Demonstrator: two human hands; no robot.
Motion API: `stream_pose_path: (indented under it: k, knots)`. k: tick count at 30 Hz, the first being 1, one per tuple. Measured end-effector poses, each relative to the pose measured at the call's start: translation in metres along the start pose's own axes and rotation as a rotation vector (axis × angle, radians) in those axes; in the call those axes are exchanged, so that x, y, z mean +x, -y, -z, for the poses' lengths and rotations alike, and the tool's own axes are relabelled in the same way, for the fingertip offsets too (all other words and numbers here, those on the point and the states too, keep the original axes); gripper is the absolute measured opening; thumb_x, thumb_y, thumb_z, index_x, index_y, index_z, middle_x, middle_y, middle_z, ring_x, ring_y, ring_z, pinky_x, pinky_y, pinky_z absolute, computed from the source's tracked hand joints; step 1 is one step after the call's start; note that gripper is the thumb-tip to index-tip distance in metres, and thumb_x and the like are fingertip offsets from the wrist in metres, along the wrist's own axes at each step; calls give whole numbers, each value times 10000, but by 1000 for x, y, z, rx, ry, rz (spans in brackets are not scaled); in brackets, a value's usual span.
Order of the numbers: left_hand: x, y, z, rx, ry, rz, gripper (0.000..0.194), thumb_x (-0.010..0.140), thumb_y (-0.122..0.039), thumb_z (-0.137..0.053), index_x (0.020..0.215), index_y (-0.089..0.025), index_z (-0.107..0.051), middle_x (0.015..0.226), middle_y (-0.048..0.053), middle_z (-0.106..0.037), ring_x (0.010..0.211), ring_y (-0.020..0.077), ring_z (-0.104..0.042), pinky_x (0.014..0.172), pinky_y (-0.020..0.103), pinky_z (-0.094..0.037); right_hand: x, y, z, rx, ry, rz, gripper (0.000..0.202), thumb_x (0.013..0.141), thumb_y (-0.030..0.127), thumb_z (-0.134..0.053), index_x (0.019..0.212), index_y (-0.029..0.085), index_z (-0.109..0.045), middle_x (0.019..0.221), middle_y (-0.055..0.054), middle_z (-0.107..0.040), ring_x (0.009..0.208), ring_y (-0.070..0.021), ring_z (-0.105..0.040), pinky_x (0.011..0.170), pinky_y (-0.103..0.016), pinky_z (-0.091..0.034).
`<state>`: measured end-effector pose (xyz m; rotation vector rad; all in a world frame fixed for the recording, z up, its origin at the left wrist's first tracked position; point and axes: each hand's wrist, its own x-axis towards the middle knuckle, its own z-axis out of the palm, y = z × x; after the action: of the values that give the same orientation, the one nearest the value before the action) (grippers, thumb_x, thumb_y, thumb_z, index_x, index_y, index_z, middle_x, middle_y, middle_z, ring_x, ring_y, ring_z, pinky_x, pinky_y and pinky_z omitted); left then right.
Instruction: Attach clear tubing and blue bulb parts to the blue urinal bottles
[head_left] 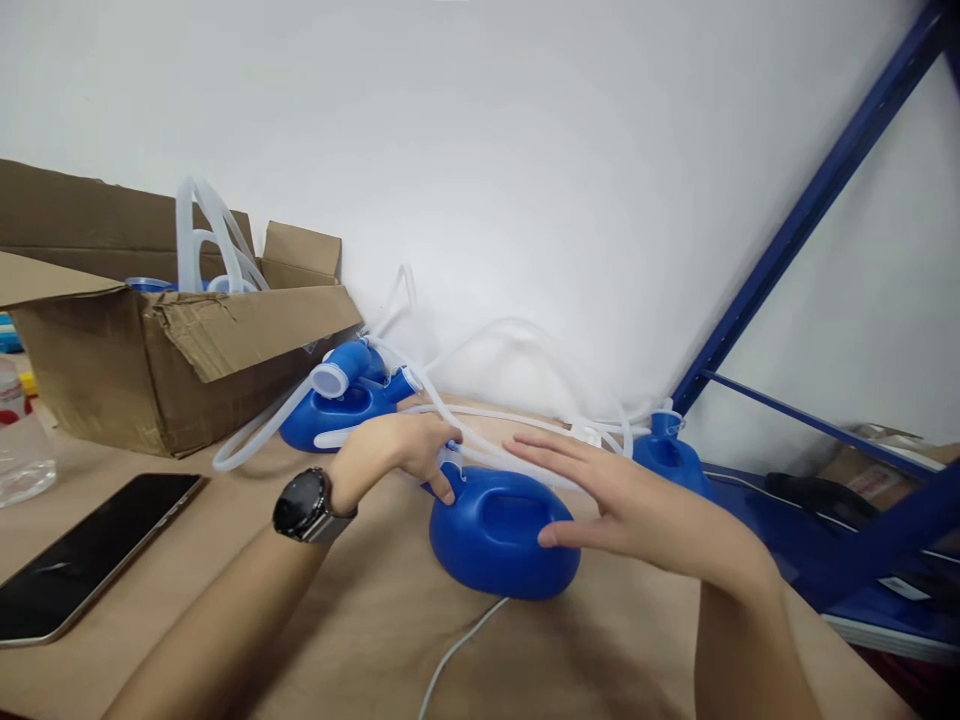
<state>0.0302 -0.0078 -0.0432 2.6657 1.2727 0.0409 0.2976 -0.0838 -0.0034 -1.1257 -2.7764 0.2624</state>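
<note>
A blue plastic urinal bottle (487,565) lies on its side on the table in front of me, its moulded handle hollow facing up. My left hand (412,455), with a watch on the wrist, closes around the bottle's neck and cap at its left end. My right hand (600,490) is open over the right end, fingers stretched flat and the thumb at or just above the blue surface. A translucent hose (517,457) passes behind the bottle and partly under my right fingers. How the hose meets the cap is hidden by my left hand.
More blue bottles (304,425) with hoses lie at the back left, and another blue bottle (667,455) stands at the right. A cardboard box (90,370) holds more hoses. A phone (90,555), a white cable (457,645) and a blue metal frame (810,210) are around.
</note>
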Motion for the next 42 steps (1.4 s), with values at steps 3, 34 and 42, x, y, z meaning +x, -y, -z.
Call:
stream_pose_path:
  k: [3,34,42]
  knots:
    - [-4,7,9,-49,162,130,637,729,-511,-824,1284,-242,-664,1322,97,-688,1091,300,-679,808,311,-529,7,-36,-5,72,131,-222,1022,749,552,-828,1609,310,-330,1652,-104,-373,1513,-367,-352,1214,-545,-335]
    - [19,12,-8,-61,-19,-284,375,739,-81,-788,1053,-285,-787,1198,6,-757,1228,256,-614,1183,471,-309,-8,-74,13,-563,-873,-357,233,930,346,-555,982,225,-746,1037,-109,-677,1005,-310,-601,811,-409,-454]
    - [22,28,-10,-7,-71,-239,312,756,-173,-829,1027,-321,-787,1260,0,-732,1293,266,-563,1234,538,-126,-26,-58,21,-698,-1237,-669,410,868,553,-676,1018,182,-763,757,-70,-598,722,-262,-563,667,-360,-346]
